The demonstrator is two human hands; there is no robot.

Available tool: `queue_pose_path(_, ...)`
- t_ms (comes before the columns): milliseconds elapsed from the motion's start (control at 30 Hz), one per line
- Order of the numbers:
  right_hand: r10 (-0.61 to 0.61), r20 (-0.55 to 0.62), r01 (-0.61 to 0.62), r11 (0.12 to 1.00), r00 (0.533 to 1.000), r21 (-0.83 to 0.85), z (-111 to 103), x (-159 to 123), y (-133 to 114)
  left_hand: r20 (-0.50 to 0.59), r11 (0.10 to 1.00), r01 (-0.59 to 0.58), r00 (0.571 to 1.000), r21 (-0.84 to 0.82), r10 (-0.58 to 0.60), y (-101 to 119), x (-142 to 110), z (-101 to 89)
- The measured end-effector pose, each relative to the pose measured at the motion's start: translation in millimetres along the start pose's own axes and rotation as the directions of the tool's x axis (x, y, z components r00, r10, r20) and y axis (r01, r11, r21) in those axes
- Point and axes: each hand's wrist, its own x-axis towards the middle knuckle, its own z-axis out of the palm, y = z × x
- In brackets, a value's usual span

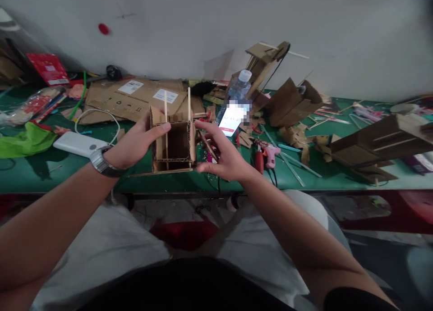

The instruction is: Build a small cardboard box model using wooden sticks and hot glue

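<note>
A small open cardboard box [176, 145] with two thin wooden sticks [188, 104] standing up from it is held above the front edge of the green table [40, 171]. My left hand [133, 144] grips its left wall, thumb across the top rim, a metal watch on the wrist. My right hand [225, 154] pinches the right wall between thumb and fingers.
A white power bank [79, 144] with a cable lies left of the box. Flattened cardboard [131, 97] is behind it. To the right are a phone [233, 117], a water bottle [239, 88], a pink glue gun [269, 154], cardboard models [372, 144] and scraps.
</note>
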Motion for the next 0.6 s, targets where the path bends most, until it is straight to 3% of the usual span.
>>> queue_pose_path(100, -0.014, -0.002, 0.014, 0.993, 1.000, -0.119, -0.4, -5.2, -6.5, -0.032, 0.999, -0.036, 0.999, -0.003, 0.036, -0.5, -1.4, 3.0)
queue_pose_path(300, -0.020, 0.058, 0.031, 0.979, 0.998, -0.201, -3.9, -9.4, -3.0, 0.015, 0.916, -0.218, 0.974, 0.335, 0.227, 2.8, -9.6, 4.4)
queue_pose_path(433, -0.045, 0.098, 0.068, 0.966, 0.994, -0.251, -4.0, -10.9, 12.1, 0.021, 0.825, -0.217, 0.970, 0.522, 0.242, -2.0, -10.3, 9.3)
queue_pose_path(600, 0.051, 0.176, 0.034, 0.895, 0.983, -0.445, 9.2, -14.1, 23.5, 0.127, 0.746, -0.250, 0.967, 0.617, 0.219, -15.0, -7.2, 14.7)
